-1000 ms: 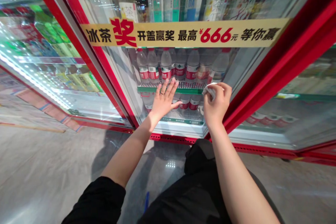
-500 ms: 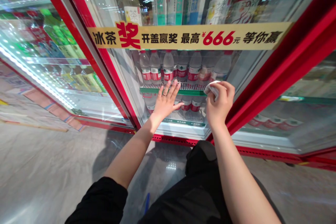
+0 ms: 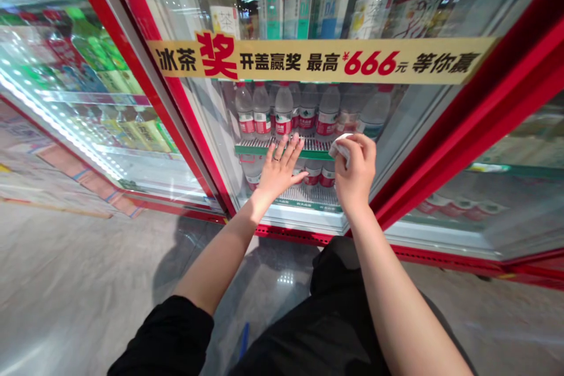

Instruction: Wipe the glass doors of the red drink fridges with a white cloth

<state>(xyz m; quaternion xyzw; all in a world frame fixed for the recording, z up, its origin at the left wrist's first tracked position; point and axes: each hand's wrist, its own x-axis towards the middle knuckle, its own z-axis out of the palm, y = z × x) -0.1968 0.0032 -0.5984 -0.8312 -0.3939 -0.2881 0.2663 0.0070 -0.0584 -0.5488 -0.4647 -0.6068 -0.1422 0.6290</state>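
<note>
My left hand (image 3: 282,167) lies flat with its fingers spread on the glass door (image 3: 220,170) of a drinks fridge. A ring shows on one of its fingers. To the right, my right hand (image 3: 358,173) is closed around a crumpled white wipe (image 3: 342,145), held up at the same door; whether it is cloth or paper I cannot make out. Behind the glass, water bottles (image 3: 284,108) with red and white labels stand on a green-edged shelf (image 3: 259,151). A yellow banner strip (image 3: 321,61) with printed characters crosses the door above both hands.
Red frames (image 3: 476,100) border the door. Soda bottles (image 3: 299,0) fill the upper shelf inside. At the left, another lit fridge (image 3: 106,70) holds green and red drinks, with boxes (image 3: 53,170) below it. Shiny grey floor (image 3: 88,282) lies underneath; a thin blue object (image 3: 245,338) is near my legs.
My right hand, with the white wipe, has shifted left toward my left hand. The left hand keeps its place on the glass.
</note>
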